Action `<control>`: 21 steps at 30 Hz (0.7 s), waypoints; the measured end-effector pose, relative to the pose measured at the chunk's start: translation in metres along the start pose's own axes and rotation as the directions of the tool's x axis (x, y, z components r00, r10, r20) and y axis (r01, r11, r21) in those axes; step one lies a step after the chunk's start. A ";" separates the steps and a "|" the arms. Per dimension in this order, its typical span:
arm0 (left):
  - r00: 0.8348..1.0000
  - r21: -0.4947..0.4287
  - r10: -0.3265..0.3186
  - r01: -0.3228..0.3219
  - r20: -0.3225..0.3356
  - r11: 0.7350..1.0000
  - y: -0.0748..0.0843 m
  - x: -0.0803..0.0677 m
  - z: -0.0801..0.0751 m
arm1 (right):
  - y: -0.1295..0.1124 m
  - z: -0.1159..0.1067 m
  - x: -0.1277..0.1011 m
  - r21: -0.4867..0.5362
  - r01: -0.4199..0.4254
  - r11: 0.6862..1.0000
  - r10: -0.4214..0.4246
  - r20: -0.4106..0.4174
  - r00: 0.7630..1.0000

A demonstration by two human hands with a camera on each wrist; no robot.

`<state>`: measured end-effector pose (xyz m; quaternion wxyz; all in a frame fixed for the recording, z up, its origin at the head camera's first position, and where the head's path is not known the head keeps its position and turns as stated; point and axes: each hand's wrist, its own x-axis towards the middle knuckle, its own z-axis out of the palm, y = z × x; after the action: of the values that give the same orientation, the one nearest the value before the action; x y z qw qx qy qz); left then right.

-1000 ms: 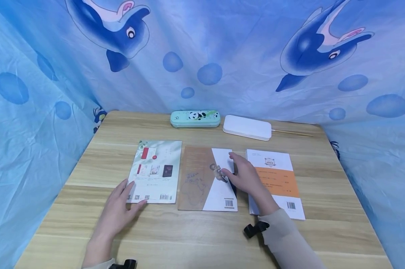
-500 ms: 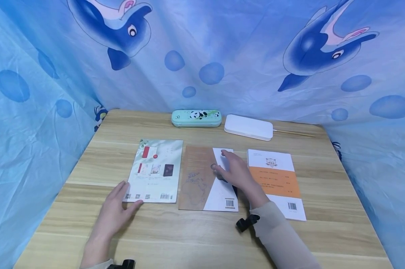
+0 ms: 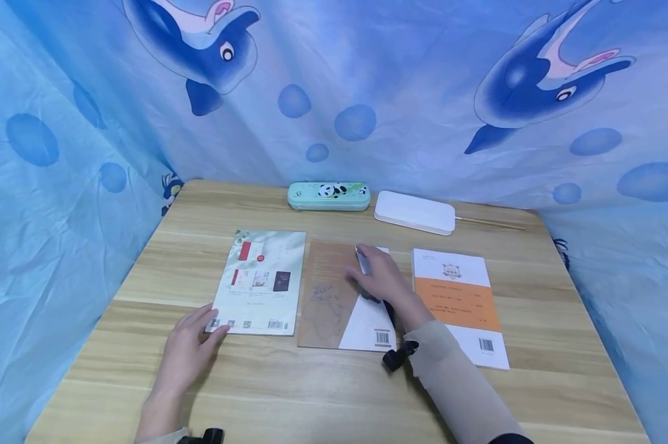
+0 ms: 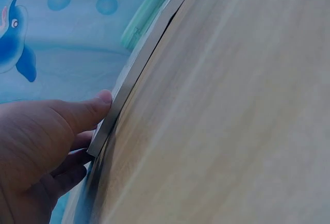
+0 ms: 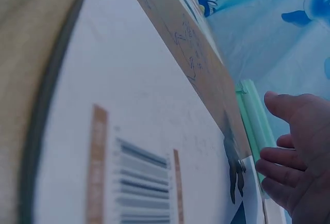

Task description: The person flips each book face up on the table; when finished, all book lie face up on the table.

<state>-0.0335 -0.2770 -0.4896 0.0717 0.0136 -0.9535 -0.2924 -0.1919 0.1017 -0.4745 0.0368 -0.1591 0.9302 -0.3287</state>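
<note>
Three books lie side by side on the wooden table [image 3: 334, 394]: a pale green one [image 3: 259, 280], a brown-and-white one [image 3: 334, 302] and a white-and-orange one [image 3: 458, 302]. My left hand [image 3: 192, 345] lies flat on the table at the green book's near left corner. In the left wrist view its thumb [image 4: 100, 102] touches the book's edge [image 4: 139, 64]. My right hand [image 3: 375, 277] rests on the upper part of the middle book with relaxed fingers. The right wrist view shows that hand [image 5: 294, 157] over the barcoded cover [image 5: 129, 131].
A mint green panda pencil case [image 3: 328, 196] and a flat white box [image 3: 415, 212] sit at the table's far edge, with a thin wooden stick [image 3: 489, 222] to the right of the box. Blue dolphin-print cloth [image 3: 62, 185] hangs close round the table on three sides.
My right hand has slid left and a little farther across the middle book. The left hand stays at the green book's corner.
</note>
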 end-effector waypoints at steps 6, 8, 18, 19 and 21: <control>1.000 -0.019 -0.011 0.011 0.003 1.000 -0.001 0.002 0.000 | -0.002 0.006 0.012 0.023 0.040 0.999 -0.040 0.006 0.999; 1.000 -0.022 -0.023 0.023 0.010 0.999 -0.001 0.002 0.000 | -0.003 0.009 0.016 0.031 0.053 0.998 -0.053 0.014 0.998; 0.998 -0.024 -0.058 0.059 0.025 0.998 -0.003 0.003 0.000 | -0.013 0.018 0.032 0.042 0.103 0.994 -0.105 0.045 0.993; 0.998 -0.025 -0.059 0.060 0.025 0.998 -0.003 0.003 0.000 | -0.015 0.018 0.034 0.043 0.106 0.993 -0.108 0.049 0.993; 0.998 -0.025 -0.064 0.064 0.026 0.998 -0.002 0.003 0.000 | -0.018 0.018 0.038 0.042 0.111 0.993 -0.113 0.060 0.992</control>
<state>-0.0368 -0.2791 -0.4906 0.0504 0.0395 -0.9495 -0.3071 -0.2195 0.0658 -0.4763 0.0502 -0.2206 0.9117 -0.3430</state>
